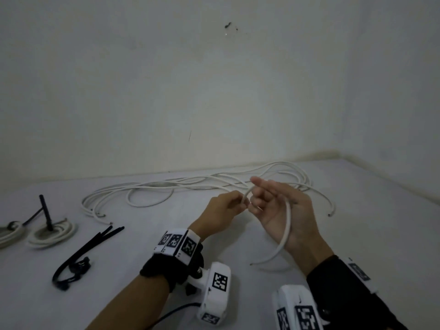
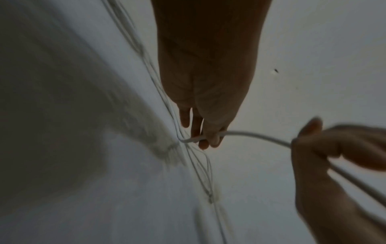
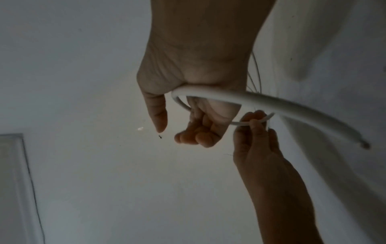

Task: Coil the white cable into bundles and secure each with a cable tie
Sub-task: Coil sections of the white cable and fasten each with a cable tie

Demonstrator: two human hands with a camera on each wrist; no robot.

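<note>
A white cable (image 1: 288, 220) runs across the upturned palm of my right hand (image 1: 257, 198); its free end (image 1: 251, 264) hangs just above the table. In the right wrist view the right hand (image 3: 183, 135) has its middle, ring and little fingers curled over the cable (image 3: 261, 101) and its thumb out straight. My left hand (image 1: 241, 203) pinches the same cable right beside the right fingers, also shown in the left wrist view, where the left hand (image 2: 208, 140) holds the cable (image 2: 254, 136). The rest of the cable (image 1: 190, 183) lies in loose loops behind both hands.
Two coiled white bundles (image 1: 51, 234) (image 1: 9, 231) with black ties lie at the far left. A bunch of loose black cable ties (image 1: 81, 254) lies left of my left wrist. A wall (image 1: 214, 91) stands right behind the table (image 1: 357, 234).
</note>
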